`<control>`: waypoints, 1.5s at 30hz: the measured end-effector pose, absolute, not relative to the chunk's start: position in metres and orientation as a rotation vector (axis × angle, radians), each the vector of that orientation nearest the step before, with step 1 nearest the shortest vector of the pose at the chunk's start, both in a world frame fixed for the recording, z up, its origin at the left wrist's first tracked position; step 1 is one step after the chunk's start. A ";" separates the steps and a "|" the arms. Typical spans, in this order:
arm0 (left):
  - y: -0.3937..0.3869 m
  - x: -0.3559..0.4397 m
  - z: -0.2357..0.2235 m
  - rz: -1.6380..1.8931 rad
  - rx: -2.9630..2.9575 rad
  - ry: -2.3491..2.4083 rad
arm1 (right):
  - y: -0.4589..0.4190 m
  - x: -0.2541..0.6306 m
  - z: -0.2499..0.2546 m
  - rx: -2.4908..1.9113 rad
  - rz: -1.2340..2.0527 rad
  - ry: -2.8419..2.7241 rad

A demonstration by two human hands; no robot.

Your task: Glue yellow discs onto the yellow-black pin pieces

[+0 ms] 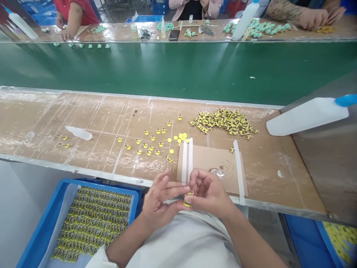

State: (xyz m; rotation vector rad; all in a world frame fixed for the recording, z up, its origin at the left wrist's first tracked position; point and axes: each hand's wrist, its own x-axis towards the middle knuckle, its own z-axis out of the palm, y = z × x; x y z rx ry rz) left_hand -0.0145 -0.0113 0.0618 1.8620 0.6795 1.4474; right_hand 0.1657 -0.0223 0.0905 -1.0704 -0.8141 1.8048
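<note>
Left hand [163,199] and right hand [209,193] clamp their grip on a yellow disc [186,204], partly hidden; the near-right blue crate [325,238] is cut off.

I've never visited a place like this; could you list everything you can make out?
Film-covered workbench: one, brown, foreground
Small figures: many, yellow-and-black, heaped right of centre
Flat round discs: several, yellow, centre
Round-based pieces: over a dozen, yellow-and-black, left of centre
Taped cardboard sheet: one, brown, near edge
Tapering plastic piece: one, translucent white, bench left
Capped plastic bottle: one, white with blue cap, right
Plastic tray: one, blue, lower left, filled
Long flat surface: one, green, middle
Small rounded pieces: many, mint-green, far side
Co-workers: three, partly visible, far side
Small round piece: one, yellow, at both hands' fingertips
Left hand: one, bare, front
Right hand: one, bare, front
</note>
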 end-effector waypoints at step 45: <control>-0.014 -0.027 0.093 1.319 2.148 0.728 | -0.032 0.164 0.103 -0.976 1.718 -0.967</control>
